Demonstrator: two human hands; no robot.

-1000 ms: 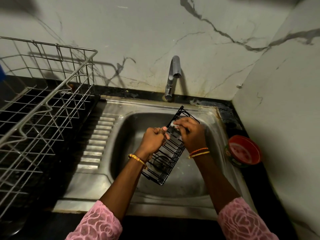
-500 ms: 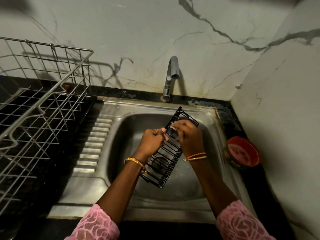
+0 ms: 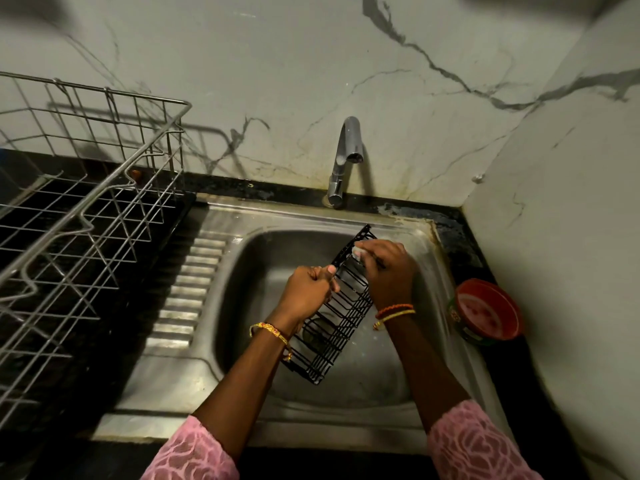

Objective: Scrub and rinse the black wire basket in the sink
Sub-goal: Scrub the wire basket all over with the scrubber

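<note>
A long black wire basket (image 3: 332, 327) is held tilted over the steel sink (image 3: 408, 382), its far end raised toward the tap. My left hand (image 3: 306, 289) grips its left rim near the middle. My right hand (image 3: 389, 268) is curled round a small pale scrubber (image 3: 357, 253) and presses it on the basket's upper end. The basket's right rim is hidden under my right hand and wrist. The drain shows through the wires.
The tap (image 3: 343, 161) stands behind the sink; no water is seen running from it. A large steel wire dish rack (image 3: 86, 216) fills the counter on the left. A red bowl (image 3: 488, 313) sits on the black counter at the sink's right, by the side wall.
My right hand with the scrubber has slid a little up the basket toward its far end. The left hand keeps its grip. The view shifted slightly.
</note>
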